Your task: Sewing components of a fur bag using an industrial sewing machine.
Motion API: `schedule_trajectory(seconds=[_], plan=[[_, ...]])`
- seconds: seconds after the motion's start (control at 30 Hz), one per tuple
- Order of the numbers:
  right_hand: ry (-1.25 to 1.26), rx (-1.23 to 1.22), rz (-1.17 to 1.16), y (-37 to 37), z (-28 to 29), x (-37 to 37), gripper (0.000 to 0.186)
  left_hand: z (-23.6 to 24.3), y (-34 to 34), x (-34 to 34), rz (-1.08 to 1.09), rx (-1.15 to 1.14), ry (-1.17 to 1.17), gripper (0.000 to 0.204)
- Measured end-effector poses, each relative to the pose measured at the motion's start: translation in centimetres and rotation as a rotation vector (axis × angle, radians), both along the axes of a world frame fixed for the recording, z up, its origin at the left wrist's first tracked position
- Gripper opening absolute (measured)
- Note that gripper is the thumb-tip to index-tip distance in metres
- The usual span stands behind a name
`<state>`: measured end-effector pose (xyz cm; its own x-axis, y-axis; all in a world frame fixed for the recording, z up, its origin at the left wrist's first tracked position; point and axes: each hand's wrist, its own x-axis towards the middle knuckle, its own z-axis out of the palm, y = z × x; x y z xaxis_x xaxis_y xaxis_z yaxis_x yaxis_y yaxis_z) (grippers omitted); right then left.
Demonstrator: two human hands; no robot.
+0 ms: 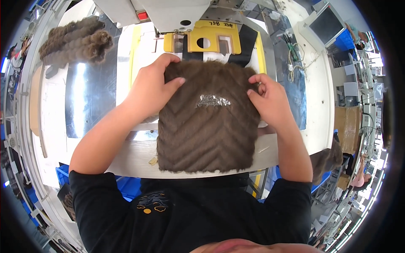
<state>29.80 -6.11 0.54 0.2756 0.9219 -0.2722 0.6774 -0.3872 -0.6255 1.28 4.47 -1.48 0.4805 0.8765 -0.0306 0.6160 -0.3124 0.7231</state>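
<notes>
A brown fur panel (206, 139) with a chevron pattern lies in front of me, its lower end over the pale front edge of the table. Near its upper middle sits a shiny silver patch (214, 100). My left hand (154, 86) grips the panel's upper left corner, thumb on top and fingers at the edge. At the upper right edge, my right hand (270, 99) pinches the fur between thumb and curled fingers. Just beyond the panel's far edge is a yellow template (193, 40) with cut-out windows, below the white machine head (173, 14).
Several brown fur pieces (78, 42) are piled at the far left. Green-handled tools (291, 48) lie to the right, before a monitor (325, 23). More fur (329, 162) hangs at the lower right, near a cardboard box (349, 122). Blue bins (128, 187) show below the table.
</notes>
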Motion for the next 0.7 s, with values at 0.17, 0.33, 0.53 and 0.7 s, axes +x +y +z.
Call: schedule_trajectory(seconds=[0.17, 0.33, 0.53, 0.7], plan=[[-0.117, 0.164, 0.021, 2.0, -0.2, -0.3, 0.032, -1.3, 0.8, -0.2, 0.067, 0.088, -0.036, 0.041], [-0.152, 0.25, -0.036, 6.6, -1.9, 3.6, 0.036, -1.3, 1.0, -0.3, 0.029, -0.03, -0.081, 0.04], [0.231, -0.005, -0.084, 13.5, -1.8, 6.6, 0.032, -1.4, 0.6, -0.6, 0.06, -0.012, -0.113, 0.04], [0.22, 0.112, 0.017, 17.6, -2.5, 6.8, 0.018, -0.3, 0.3, -0.6, 0.085, -0.06, -0.133, 0.041]])
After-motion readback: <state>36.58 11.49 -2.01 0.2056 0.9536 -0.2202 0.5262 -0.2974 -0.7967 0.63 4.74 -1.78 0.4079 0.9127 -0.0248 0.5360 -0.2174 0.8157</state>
